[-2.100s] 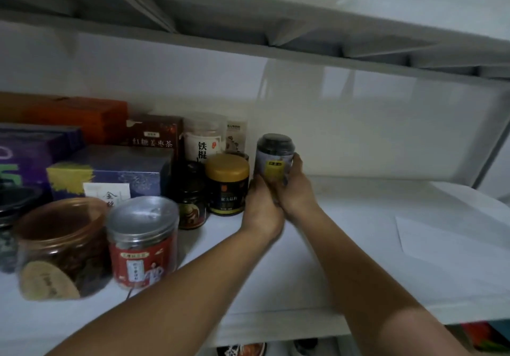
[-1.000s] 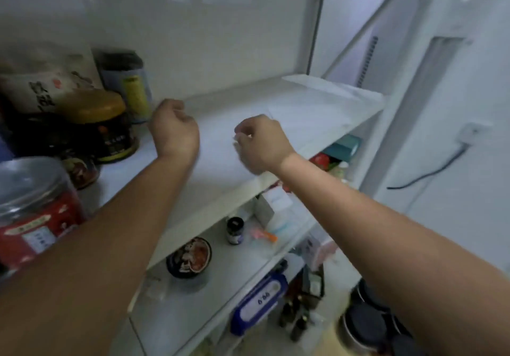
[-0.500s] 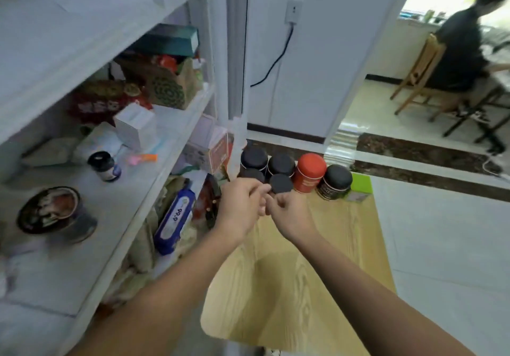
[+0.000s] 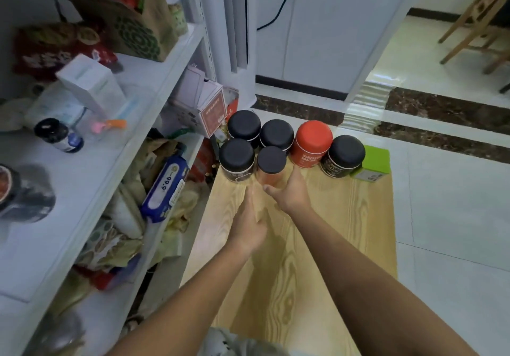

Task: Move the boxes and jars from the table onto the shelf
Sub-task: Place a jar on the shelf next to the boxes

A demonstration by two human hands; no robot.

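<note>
Several jars stand at the far end of the wooden table (image 4: 325, 245). The nearest is a small orange jar with a black lid (image 4: 271, 163). My right hand (image 4: 289, 194) reaches to its base, with the thumb in front and the fingers along its right side; the jar still stands on the table. My left hand (image 4: 248, 226) hovers just behind with straight fingers and holds nothing. Around the orange jar are a clear black-lidded jar (image 4: 237, 157), two more black-lidded jars (image 4: 244, 123) (image 4: 276, 133), a red tin (image 4: 313, 143), a dark jar (image 4: 345, 154) and a green box (image 4: 375, 161).
The white shelf unit (image 4: 91, 190) runs along the left, its boards holding boxes, bags and small bottles. A pink box (image 4: 207, 104) sticks out near the jars. White tiled floor lies to the right, and wooden chair legs (image 4: 480, 19) are at the top right.
Both hands have left the upper shelf, where a tin was set down. My view has swung down to the table. The hands have parted, and the right one has reached the orange jar.
</note>
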